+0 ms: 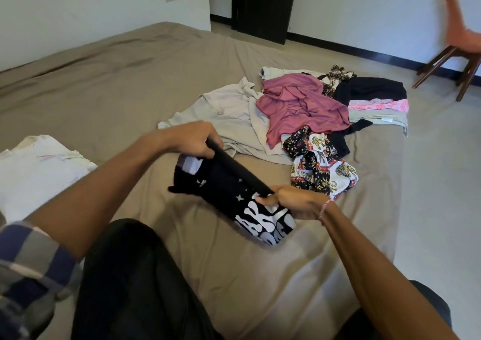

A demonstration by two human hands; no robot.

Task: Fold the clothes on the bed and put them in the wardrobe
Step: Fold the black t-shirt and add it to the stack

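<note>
Both hands, left hand (191, 138) and right hand (291, 202), grip soft black printed shirt (234, 196).

Black white-lettered shirt (234, 196), pink top (299, 103), tan sheet (130, 79)

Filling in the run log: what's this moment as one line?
step: folding black printed garment | left hand: grips its far end | right hand: grips its near end | unfolded pile: on bed

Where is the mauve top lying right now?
In the head view the mauve top lies crumpled on the bed, right of centre, between the beige garment and the black garment.
</note>
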